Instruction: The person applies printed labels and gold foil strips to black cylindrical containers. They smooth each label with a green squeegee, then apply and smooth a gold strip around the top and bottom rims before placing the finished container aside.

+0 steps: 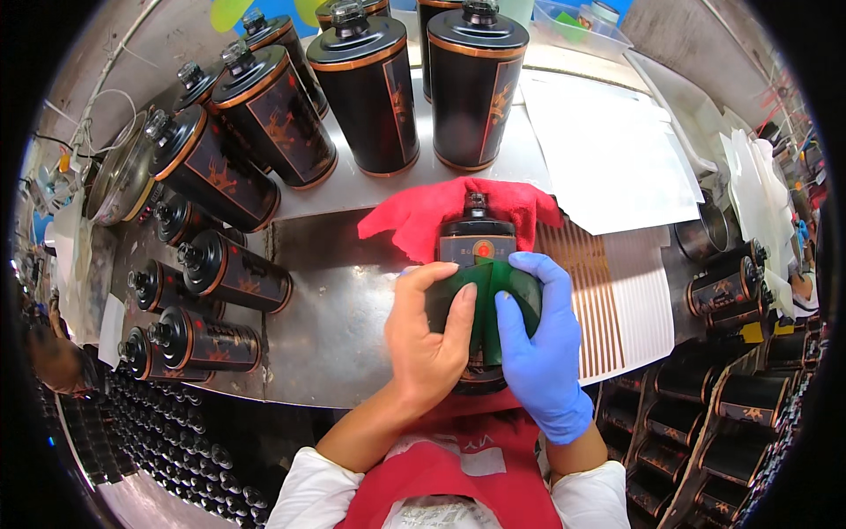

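Observation:
A black bottle (458, 245) with copper-coloured trim and a clear stopper lies with its neck away from me on a red cloth (405, 222). Across its front face bends a dark green, glossy, flexible sheet (487, 304), with a crease or seam down its middle. My bare left hand (427, 331) grips the sheet's left side, fingers curled round and thumb on top. On the right side, my right hand (542, 339) in a blue glove grips it the same way. The sheet and hands hide most of the bottle's lower half.
Several similar black bottles (366, 97) stand at the back and left of the metal bench (330, 309). White sheets (608, 150) lie at the back right, above a striped brown-and-white strip sheet (617, 300). Racks of bottles (679, 423) flank the bench below.

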A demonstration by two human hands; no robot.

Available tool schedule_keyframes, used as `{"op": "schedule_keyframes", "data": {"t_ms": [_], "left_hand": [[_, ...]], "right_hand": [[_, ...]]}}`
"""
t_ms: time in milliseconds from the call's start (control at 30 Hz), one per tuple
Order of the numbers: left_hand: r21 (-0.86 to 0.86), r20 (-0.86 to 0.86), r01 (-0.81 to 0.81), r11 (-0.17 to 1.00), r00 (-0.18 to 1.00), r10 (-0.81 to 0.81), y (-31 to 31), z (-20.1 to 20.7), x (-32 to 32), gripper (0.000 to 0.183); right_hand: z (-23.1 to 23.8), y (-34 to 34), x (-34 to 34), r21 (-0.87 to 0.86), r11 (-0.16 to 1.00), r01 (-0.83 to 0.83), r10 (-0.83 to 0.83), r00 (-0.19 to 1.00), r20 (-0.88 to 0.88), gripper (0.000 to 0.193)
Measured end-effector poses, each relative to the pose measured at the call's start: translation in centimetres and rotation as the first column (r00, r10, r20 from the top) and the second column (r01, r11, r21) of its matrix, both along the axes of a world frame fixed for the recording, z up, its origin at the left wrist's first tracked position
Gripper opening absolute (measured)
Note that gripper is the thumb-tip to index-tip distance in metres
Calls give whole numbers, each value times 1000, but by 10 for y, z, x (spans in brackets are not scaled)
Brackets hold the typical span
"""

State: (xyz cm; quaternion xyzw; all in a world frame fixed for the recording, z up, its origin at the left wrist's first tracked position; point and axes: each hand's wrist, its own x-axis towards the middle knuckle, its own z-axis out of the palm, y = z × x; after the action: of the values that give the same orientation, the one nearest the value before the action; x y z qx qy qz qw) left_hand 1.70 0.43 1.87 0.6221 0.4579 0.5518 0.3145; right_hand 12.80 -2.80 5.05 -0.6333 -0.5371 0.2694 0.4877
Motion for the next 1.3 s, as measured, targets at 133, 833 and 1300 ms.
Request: {"op": "schedule_keyframes", "data": {"t_ms": [133, 833, 1300], "left_hand": [[-151, 179, 0, 989, 984, 28, 2, -29, -16, 20], [-30, -81, -73, 997, 994, 70, -30, -21, -7, 26], [-202, 149, -131, 971, 976, 162, -29, -88, -28, 21]], "right_hand": [[-48, -7, 32, -55, 997, 61, -78, 906, -415, 30], [-15, -25, -3, 23, 984, 177, -178, 979, 97, 33], [-107, -20, 41, 6, 991, 132, -101, 788, -607, 33]]}}
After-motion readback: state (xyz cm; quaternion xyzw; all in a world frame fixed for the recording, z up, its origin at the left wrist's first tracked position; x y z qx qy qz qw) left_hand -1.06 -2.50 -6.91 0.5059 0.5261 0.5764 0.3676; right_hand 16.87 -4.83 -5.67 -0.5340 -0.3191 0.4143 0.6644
